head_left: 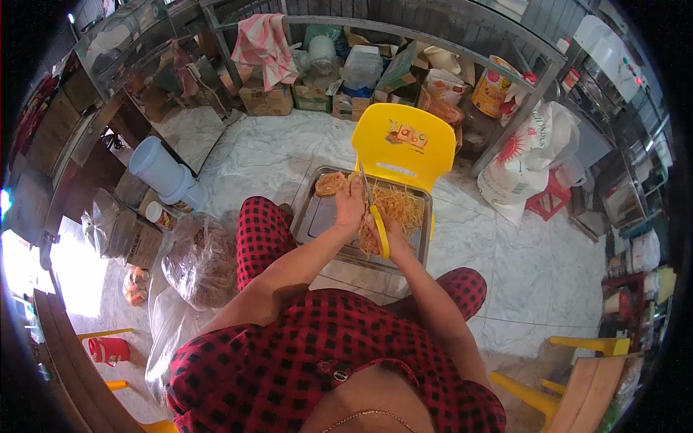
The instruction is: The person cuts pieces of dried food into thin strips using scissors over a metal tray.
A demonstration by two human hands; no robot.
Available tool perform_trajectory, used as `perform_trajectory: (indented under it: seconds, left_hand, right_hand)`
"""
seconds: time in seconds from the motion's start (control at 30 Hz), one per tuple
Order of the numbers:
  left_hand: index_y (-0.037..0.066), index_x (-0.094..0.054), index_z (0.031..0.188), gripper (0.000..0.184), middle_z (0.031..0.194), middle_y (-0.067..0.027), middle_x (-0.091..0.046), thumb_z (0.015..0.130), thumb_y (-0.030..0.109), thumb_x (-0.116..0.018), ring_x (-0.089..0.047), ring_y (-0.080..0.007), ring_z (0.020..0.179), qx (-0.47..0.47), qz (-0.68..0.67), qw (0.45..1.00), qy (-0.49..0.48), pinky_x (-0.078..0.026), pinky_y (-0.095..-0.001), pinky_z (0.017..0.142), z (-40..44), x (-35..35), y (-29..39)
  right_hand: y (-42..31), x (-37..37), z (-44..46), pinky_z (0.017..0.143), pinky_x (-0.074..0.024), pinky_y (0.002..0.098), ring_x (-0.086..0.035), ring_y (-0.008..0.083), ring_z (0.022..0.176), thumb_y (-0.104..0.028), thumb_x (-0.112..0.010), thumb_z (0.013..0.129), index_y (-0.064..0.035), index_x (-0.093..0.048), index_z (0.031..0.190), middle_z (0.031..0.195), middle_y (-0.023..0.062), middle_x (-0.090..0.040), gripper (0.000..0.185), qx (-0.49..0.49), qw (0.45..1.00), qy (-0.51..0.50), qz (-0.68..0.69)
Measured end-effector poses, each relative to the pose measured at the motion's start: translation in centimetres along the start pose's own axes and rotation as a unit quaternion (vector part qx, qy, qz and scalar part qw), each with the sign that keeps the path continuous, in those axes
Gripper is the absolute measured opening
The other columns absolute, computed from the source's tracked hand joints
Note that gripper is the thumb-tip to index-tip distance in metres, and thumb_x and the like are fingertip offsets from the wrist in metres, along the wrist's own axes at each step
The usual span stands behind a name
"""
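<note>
A metal tray (315, 216) sits at the front of a small yellow chair, between my knees. My right hand (393, 234) grips scissors (382, 232) with yellow handles, their blades pointing away from me along the left hand. Closed fingers of my left hand (350, 206) hold a flat tan piece of food (354, 177) against the blades; most of it is hidden by the hand. A round, orange-brown piece (330, 184) lies at the tray's far left corner. Thin yellowish shreds (398, 206) are heaped over the right side, partly under my right hand.
Behind the tray rises the yellow chair's backrest (404, 141). To the left are a large clear plastic bag (198, 260) and pale blue buckets (157, 166). A white sack (527, 166) stands right, beside a red stool (546, 198). Boxes (266, 99) line the back under a metal-framed table.
</note>
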State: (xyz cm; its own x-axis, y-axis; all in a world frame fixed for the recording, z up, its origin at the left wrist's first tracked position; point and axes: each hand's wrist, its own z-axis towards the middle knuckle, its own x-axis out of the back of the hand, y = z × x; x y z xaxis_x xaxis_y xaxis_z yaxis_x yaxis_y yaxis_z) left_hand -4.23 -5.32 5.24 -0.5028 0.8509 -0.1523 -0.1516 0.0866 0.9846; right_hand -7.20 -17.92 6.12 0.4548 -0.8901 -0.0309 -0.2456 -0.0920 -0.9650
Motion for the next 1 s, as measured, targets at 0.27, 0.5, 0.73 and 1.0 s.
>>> perform_trajectory:
  seconds: [0.27,0.5,0.73,1.0]
  left_hand:
    - [-0.002,-0.056,0.09,0.029,0.073,-0.0031,-0.054,0.094,0.023,-0.043,-0.046,-0.0125,0.066,-0.092,0.032,0.993,0.06,-0.04,-0.028,0.061,3.9,1.5,0.9]
    - [-0.004,-0.054,0.092,0.031,0.072,-0.0138,-0.057,0.093,0.025,-0.044,-0.052,-0.0196,0.066,-0.131,0.126,0.98,0.082,-0.042,-0.0329,0.062,5.9,1.8,-0.3]
    - [-0.004,-0.054,0.093,0.031,0.074,-0.0149,-0.058,0.093,0.025,-0.044,-0.053,-0.0205,0.067,-0.126,0.179,0.972,0.082,-0.042,-0.0344,0.063,5.0,1.1,0.5]
    - [-0.002,-0.055,0.091,0.025,0.07,-0.0049,-0.05,0.093,0.019,-0.043,-0.044,-0.0114,0.064,-0.152,0.096,0.979,0.093,-0.039,-0.0277,0.058,5.4,0.7,0.6]
  right_hand:
    - [-0.9,0.2,-1.1,0.042,-0.0402,0.0243,-0.046,0.0093,0.045,-0.052,-0.055,0.083,-0.0051,-0.05,0.091,0.057,-0.0002,-0.045,0.048,0.019,0.995,-0.095,-0.01]
    - [0.5,0.0,-0.6,0.046,-0.0419,0.0229,-0.046,0.0087,0.049,-0.054,-0.05,0.084,-0.0069,-0.048,0.091,0.06,0.0007,-0.046,0.048,0.015,0.993,-0.117,-0.03]
    - [1.5,0.0,0.0,0.047,-0.0421,0.0225,-0.047,0.0086,0.05,-0.054,-0.051,0.084,-0.0055,-0.05,0.093,0.062,0.001,-0.048,0.049,0.017,0.995,-0.099,-0.011]
    - [1.2,0.2,0.2,0.046,-0.0421,0.0232,-0.047,0.0089,0.048,-0.053,-0.053,0.084,-0.0054,-0.05,0.096,0.059,0.0006,-0.047,0.049,-0.012,0.993,-0.107,-0.038]
